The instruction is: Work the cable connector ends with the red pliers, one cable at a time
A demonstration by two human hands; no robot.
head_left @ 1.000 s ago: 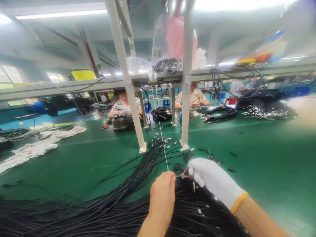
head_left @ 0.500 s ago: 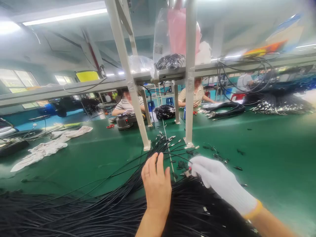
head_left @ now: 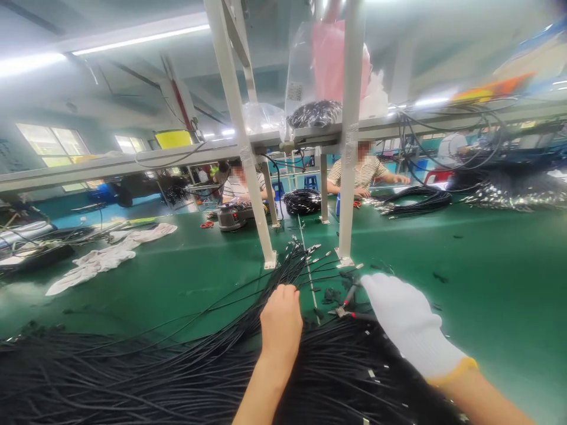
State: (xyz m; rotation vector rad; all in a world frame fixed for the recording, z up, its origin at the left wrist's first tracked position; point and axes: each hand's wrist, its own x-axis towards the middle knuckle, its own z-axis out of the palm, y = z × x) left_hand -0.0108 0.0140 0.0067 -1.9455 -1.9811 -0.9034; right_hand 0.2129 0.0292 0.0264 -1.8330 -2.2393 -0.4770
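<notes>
Black cables (head_left: 261, 292) lie on the green table (head_left: 465, 277). Their long axis runs from the big heap (head_left: 133, 383) at the near edge up and away, slightly to the right. They narrow into a fan whose free ends, w/ small metal terminals (head_left: 310, 249), point away from the person. The ends stop between the feet of two white frame posts (head_left: 248, 177).

L hand (head_left: 281, 321) is bare and sits on the fan where it leaves the heap. Knuckles are up and fingers curl down into the strands. Tips are hidden, so can't tell if a strand is actually pinched.

R hand (head_left: 410, 324) is in a white glove, just right of the L, fingers folded in. Small red-handled cutters (head_left: 348, 307) stick out of its left side, nose toward the L hand and low over the cables.

Vs 0.5 s ago: L hand lay flat w/ fingers stretched fwd over the fan, and now they're bunched. R hand has slid a bit right and nearer. Vs 1 s ago: the hands nearly met at the cutters, and now there's a gap.

Beyond: white cloth (head_left: 106, 260) at left, a cable coil (head_left: 302, 200) and a person in a striped shirt (head_left: 363, 171) across the table.
</notes>
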